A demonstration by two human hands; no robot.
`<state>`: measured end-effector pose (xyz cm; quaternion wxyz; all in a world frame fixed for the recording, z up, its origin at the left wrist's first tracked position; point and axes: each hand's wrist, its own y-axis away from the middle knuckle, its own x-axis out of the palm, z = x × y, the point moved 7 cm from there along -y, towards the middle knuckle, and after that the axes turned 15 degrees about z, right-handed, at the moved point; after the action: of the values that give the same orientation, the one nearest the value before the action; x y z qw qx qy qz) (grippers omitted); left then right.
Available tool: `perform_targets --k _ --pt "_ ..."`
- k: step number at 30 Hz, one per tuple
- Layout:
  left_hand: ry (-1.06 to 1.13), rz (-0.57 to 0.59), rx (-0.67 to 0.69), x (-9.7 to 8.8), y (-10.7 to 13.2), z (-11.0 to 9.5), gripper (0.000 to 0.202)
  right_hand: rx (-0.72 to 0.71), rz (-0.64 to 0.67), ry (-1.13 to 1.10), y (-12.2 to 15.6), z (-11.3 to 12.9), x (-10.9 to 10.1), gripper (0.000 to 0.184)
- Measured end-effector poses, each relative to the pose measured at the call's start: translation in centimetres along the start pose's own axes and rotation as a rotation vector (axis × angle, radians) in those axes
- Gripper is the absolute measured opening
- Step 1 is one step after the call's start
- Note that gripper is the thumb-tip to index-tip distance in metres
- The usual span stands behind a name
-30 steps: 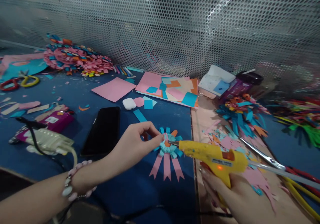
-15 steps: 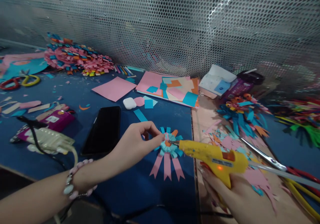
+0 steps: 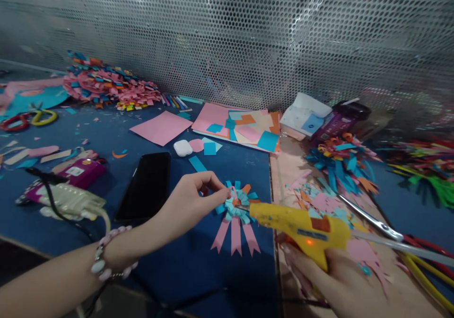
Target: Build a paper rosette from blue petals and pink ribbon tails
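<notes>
My right hand (image 3: 319, 266) grips a yellow hot glue gun (image 3: 298, 225) with an orange light glowing on its side. The gun's metal nozzle points left, at the middle of a paper rosette (image 3: 244, 216). This rosette lies on the blue tabletop, with light blue fringes, an orange centre and three pink notched tails hanging toward me. My left hand (image 3: 198, 195) reaches in from the left, thumb and forefinger pinched on a small pink paper strip (image 3: 233, 192) at the rosette's centre. A beaded bracelet is on the left wrist.
A black phone (image 3: 145, 185), a white earbud case (image 3: 183, 148) and a power strip (image 3: 71, 199) lie left. Paper sheets (image 3: 234, 124) and a fringed paper pile (image 3: 109, 83) sit behind. Scissors (image 3: 376, 223) and scraps (image 3: 326, 202) are right. A perforated metal panel (image 3: 227, 39) stands at the back.
The glue gun has shifted slightly left and down at the rosette's centre. My left hand stays pinched in nearly the same spot.
</notes>
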<state>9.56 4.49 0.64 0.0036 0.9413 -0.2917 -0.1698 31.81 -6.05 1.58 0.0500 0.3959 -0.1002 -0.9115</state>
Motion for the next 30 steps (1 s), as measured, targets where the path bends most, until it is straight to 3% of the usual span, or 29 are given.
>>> perform_targets --k 5,12,16,19,21,26,28,30 --pt "0.027 0.017 -0.018 0.1 -0.1 0.2 0.019 0.037 0.084 -0.014 -1.1 0.3 -0.2 0.027" --pt "0.049 0.045 -0.012 0.4 0.0 0.2 0.021 0.145 0.111 -0.201 -1.1 -1.1 1.5 0.048" --pt "0.062 0.018 -0.009 0.0 0.0 0.2 0.022 0.154 0.257 -0.431 -1.3 -1.8 3.0 0.039" --pt "0.137 -0.029 0.014 -0.7 0.0 0.4 0.023 0.18 0.265 -0.492 -2.0 -2.7 2.4 0.038" --pt "0.18 -0.063 0.024 -1.2 -0.1 0.6 0.023 0.196 0.271 -0.417 -3.0 -3.4 1.4 0.042" --pt "0.273 -0.083 0.068 -1.4 -0.4 0.9 0.018 0.367 0.361 0.058 -6.5 -5.8 -0.5 0.057" --pt "0.296 -0.068 0.084 -1.2 -0.6 0.9 0.017 0.32 0.365 0.192 -7.8 -6.0 -1.0 0.057" --pt "0.298 -0.05 0.079 -1.1 -0.6 1.0 0.016 0.233 0.288 0.346 -8.5 -5.5 -1.6 0.053"
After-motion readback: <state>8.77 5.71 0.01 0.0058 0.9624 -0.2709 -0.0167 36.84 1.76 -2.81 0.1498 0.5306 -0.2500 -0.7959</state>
